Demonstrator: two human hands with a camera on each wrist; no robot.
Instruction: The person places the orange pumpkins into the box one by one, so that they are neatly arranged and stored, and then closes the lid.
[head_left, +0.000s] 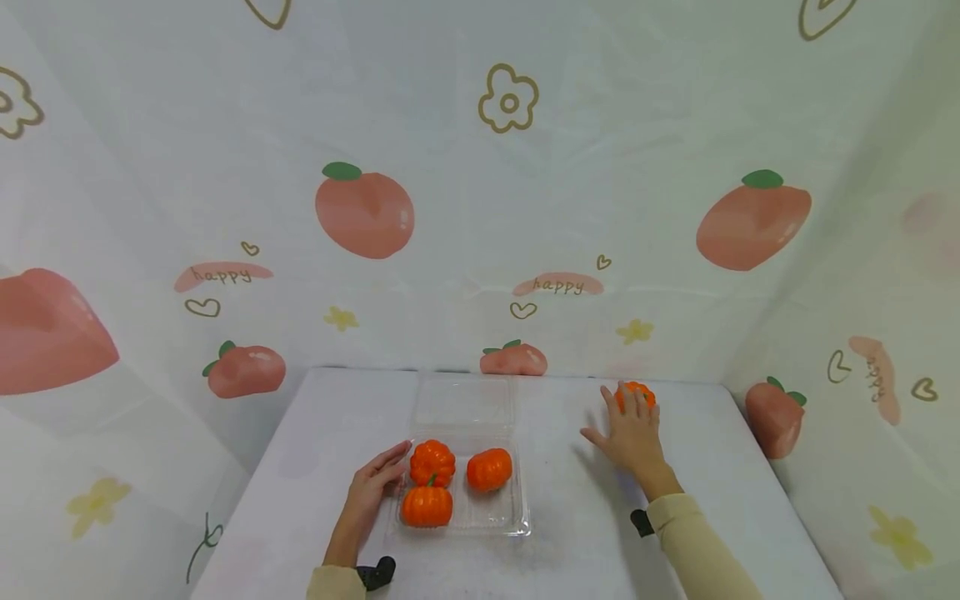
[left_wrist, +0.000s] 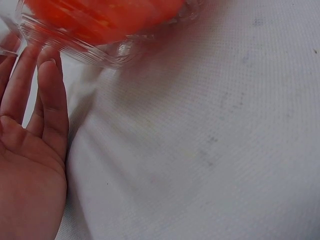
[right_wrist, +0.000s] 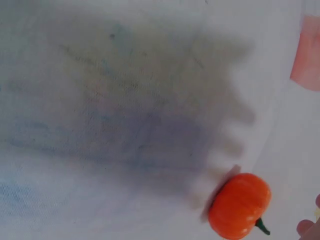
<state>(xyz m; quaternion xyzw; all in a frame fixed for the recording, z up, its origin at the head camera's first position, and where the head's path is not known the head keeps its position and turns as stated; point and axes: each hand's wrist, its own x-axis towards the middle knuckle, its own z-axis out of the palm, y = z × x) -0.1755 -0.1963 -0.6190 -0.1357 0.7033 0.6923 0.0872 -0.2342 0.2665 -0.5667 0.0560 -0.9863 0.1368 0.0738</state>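
While a white backdrop (head_left: 630, 125) printed with peaches rises behind a white table (head_left: 573, 550), a clear plastic box (head_left: 486, 518) lies there, its lid (head_left: 463, 404) folded open toward the far edge. The person's left hand (head_left: 373, 482) rests nearly straight fingers against the box's left side, gripping nothing, and the right hand (head_left: 636, 437) hovers at the table's far right, fingers spread wide and nothing held. Three small orange pumpkins (head_left: 428, 507) sit inside the box, two at left and one at right, and a fourth pumpkin (right_wrist: 240, 206) lies on the table close by the right hand's fingers.
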